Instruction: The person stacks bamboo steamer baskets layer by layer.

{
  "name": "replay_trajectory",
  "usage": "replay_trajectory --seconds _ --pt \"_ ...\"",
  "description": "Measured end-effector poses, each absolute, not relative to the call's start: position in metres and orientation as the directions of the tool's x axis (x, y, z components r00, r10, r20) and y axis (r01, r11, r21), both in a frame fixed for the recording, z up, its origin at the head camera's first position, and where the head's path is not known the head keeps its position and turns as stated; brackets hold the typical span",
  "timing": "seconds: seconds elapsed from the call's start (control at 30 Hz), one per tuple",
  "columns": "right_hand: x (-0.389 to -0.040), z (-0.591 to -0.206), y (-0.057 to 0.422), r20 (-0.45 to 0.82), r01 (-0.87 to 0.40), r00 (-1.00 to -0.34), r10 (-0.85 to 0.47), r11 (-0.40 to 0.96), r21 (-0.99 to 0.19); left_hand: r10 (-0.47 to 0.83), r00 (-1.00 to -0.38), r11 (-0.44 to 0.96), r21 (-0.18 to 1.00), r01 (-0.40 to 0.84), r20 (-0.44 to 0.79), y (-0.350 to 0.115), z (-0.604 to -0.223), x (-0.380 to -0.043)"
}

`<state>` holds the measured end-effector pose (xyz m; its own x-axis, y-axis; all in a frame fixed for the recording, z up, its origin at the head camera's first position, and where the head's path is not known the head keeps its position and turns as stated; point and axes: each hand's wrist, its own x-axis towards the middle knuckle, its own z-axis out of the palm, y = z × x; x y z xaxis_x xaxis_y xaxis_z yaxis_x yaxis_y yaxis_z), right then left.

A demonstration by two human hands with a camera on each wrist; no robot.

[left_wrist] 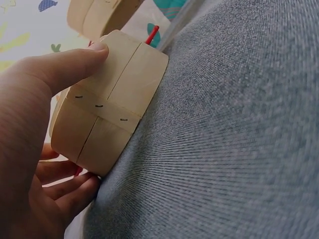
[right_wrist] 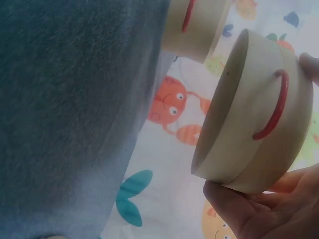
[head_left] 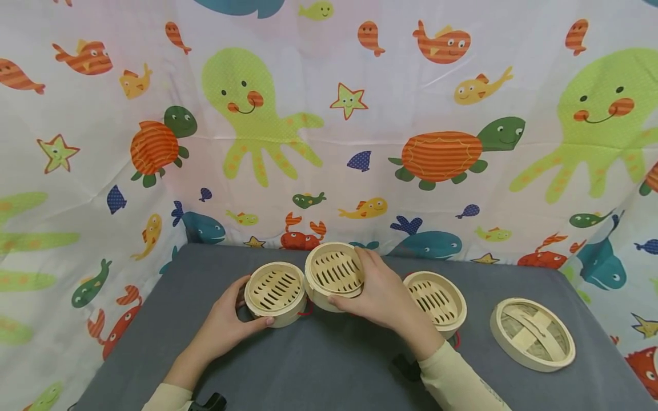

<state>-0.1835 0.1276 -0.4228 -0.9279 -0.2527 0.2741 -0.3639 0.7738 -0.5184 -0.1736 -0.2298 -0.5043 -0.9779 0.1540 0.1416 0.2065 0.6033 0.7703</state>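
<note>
My left hand [head_left: 226, 321] grips a small round bamboo steamer basket [head_left: 276, 290] standing on the grey cloth, thumb on the near side and fingers round the far left. In the left wrist view, the stapled seam of this basket [left_wrist: 107, 107] faces the camera. My right hand [head_left: 379, 294] holds a second slatted steamer basket [head_left: 335, 273] by its right side. The right wrist view shows this basket [right_wrist: 259, 109] raised off the cloth and tilted, a red loop handle [right_wrist: 276, 109] on its wall. In the head view it overlaps the first basket's right edge; contact cannot be told.
A third steamer basket [head_left: 436, 302] stands right of my right hand, partly behind the wrist. Farther right lies a round woven bamboo lid [head_left: 534, 334] with a strap handle. A grey cloth [head_left: 329, 365] covers the table; a sea-animal curtain [head_left: 329, 188] hangs behind it.
</note>
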Motion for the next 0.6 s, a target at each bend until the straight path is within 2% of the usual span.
replay_trajectory --seconds 0.6 --pt "-0.190 -0.418 0.108 0.311 -0.392 -0.914 -0.260 0.760 -0.518 0.146 -0.983 0.622 0.762 0.181 0.114 -0.232 -0.504 -0.174"
